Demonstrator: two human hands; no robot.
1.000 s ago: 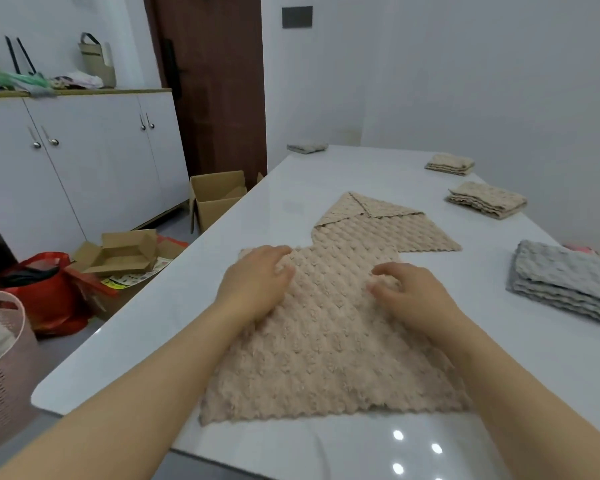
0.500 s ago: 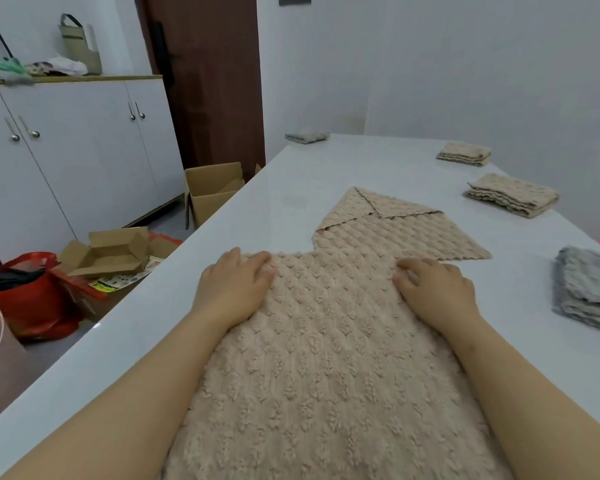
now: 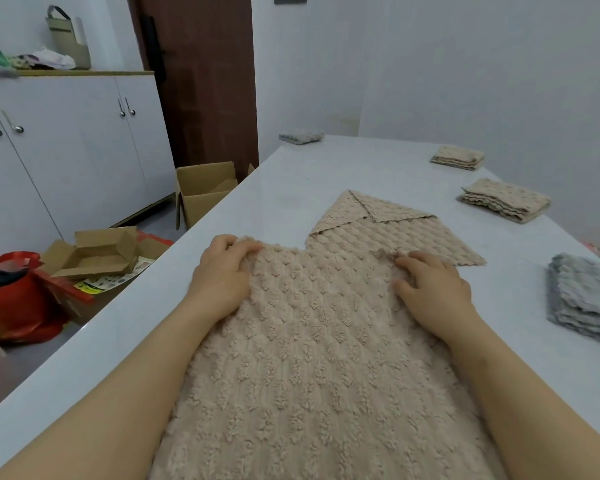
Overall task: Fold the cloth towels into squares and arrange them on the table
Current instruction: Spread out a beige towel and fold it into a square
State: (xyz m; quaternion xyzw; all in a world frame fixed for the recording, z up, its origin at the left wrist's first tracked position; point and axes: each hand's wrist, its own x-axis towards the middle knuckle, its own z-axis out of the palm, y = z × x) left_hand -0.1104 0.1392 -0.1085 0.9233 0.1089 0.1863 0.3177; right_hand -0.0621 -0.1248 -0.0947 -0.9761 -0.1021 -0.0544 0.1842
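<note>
Beige towel (image 3: 319,358), left hand (image 3: 222,271), right hand (image 3: 433,289) pinching far corners

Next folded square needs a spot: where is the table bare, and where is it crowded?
Bare: the far middle, between the grey folded towel and the far beige stack; also the left strip of table beside the spread towel. A narrower gap lies between the near beige stack and grey stack. The right edge is crowded.

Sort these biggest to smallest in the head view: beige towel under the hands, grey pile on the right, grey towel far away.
1. beige towel
2. grey pile
3. far grey towel; distance shrinks it, so real size is unsure.
</note>
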